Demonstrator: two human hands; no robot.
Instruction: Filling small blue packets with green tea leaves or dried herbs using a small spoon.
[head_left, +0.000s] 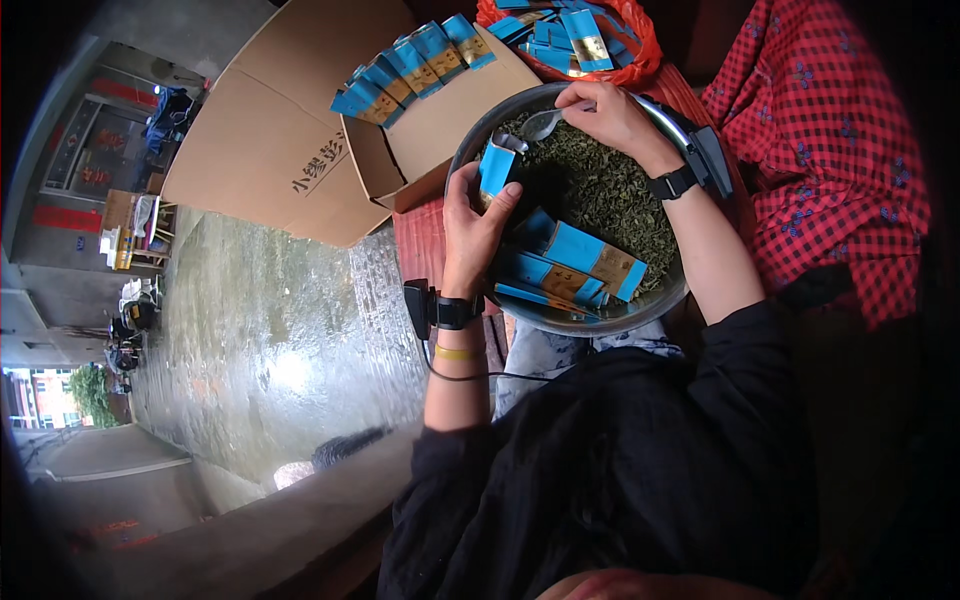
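A round metal basin (577, 327) in front of me holds dark green dried leaves (630, 202) that look like tea. Over its left part, my left hand (478, 225) grips a blue foil packet (496, 169) upright, its top end open. My right hand (619, 124) pinches a spoon (541, 124) between thumb and fingers; the bowl of the spoon is just above and right of the packet's mouth. Several blue and gold packets (596, 247) lie flat on the leaves at the basin's near side. How full the held packet is cannot be seen.
A cardboard box (442, 124) with several blue packets (420, 60) along its far edge stands left of the basin. Behind the basin, a red plastic bag (646, 56) holds more packets. Red checked cloth (840, 150) hangs at right. Wet floor (285, 322) lies at left.
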